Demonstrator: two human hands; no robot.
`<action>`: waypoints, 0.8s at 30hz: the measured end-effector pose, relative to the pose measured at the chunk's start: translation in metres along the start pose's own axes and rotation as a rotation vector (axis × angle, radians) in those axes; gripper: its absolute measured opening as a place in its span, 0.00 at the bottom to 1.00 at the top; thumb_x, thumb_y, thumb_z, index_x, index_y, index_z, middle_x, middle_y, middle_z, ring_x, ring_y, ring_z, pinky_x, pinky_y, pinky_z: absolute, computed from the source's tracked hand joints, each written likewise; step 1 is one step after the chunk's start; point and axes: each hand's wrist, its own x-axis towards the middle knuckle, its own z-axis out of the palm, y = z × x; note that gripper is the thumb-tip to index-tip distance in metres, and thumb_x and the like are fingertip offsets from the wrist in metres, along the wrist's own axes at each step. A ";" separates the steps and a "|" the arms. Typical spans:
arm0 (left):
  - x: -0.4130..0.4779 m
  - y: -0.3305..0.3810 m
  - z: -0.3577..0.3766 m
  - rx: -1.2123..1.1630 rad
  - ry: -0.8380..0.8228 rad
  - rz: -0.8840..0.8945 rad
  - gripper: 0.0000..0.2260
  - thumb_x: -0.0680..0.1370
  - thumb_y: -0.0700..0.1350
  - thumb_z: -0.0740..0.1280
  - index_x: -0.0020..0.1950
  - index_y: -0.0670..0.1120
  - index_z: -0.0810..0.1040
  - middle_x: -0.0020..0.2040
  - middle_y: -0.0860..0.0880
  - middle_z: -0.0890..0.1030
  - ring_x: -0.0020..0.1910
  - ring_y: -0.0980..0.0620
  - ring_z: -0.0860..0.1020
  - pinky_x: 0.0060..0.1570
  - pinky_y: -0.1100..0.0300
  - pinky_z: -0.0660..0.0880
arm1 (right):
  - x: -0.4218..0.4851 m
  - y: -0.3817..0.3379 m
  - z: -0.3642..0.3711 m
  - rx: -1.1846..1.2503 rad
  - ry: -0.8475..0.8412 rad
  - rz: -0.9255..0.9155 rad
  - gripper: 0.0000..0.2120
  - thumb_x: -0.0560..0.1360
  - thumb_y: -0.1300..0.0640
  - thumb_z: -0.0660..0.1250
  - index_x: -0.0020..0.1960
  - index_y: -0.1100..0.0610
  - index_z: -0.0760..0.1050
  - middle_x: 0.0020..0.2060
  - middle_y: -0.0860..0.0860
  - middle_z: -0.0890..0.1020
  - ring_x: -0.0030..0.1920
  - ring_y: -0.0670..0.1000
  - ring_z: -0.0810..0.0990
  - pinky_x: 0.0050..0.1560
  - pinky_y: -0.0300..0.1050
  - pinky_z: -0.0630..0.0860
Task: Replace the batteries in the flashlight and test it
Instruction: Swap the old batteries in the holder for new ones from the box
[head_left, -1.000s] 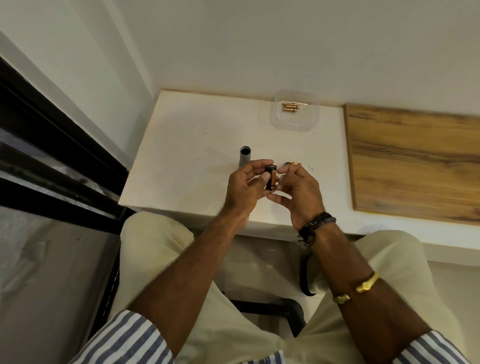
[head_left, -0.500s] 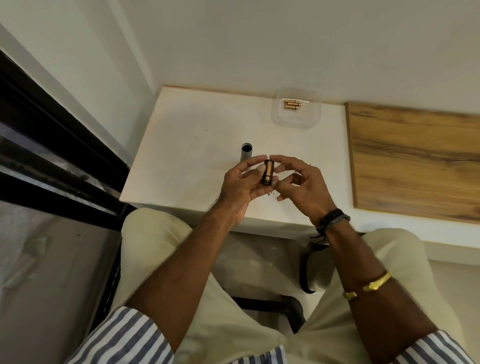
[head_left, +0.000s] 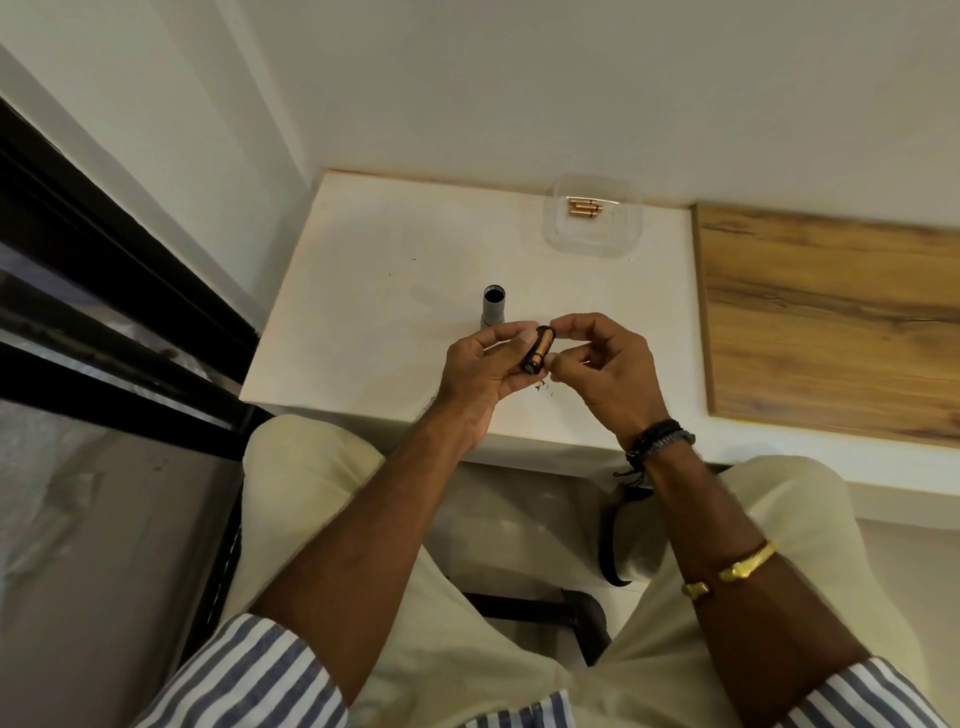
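Head view: left hand grips the battery holder; right hand pinches at it, apparently seating batteries. Next, likely sliding it into the flashlight body.

White table in the upper middle of the frame, pushed into a wall corner. On it: grey flashlight tube standing upright near centre, open dark end up. Clear plastic tray at the far edge, upper right of the tabletop, holding a few copper-coloured batteries lying on their sides, bunched together at its far side. A few small dark specks near the front edge. Wood-grain board lies flat along the table's right side, touching its edge. Tube and tray well apart.
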 end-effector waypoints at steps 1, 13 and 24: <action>0.000 0.000 0.000 -0.008 -0.009 0.011 0.11 0.80 0.39 0.69 0.62 0.38 0.80 0.53 0.41 0.85 0.51 0.43 0.85 0.51 0.50 0.82 | 0.000 0.000 0.001 -0.003 0.026 -0.003 0.14 0.72 0.60 0.75 0.57 0.54 0.81 0.53 0.48 0.86 0.43 0.53 0.87 0.51 0.56 0.85; -0.002 -0.001 -0.001 0.070 -0.022 0.084 0.12 0.81 0.36 0.66 0.64 0.39 0.79 0.53 0.43 0.85 0.52 0.46 0.85 0.55 0.46 0.81 | -0.001 0.003 0.005 -0.127 0.079 -0.129 0.10 0.75 0.56 0.75 0.56 0.51 0.82 0.49 0.43 0.84 0.44 0.34 0.82 0.43 0.27 0.77; -0.002 -0.003 0.009 0.189 0.007 0.171 0.10 0.80 0.34 0.67 0.60 0.37 0.80 0.49 0.45 0.86 0.46 0.50 0.85 0.50 0.52 0.83 | -0.001 -0.001 0.008 -0.183 0.165 -0.220 0.01 0.75 0.57 0.70 0.44 0.53 0.79 0.42 0.48 0.80 0.43 0.46 0.82 0.39 0.51 0.83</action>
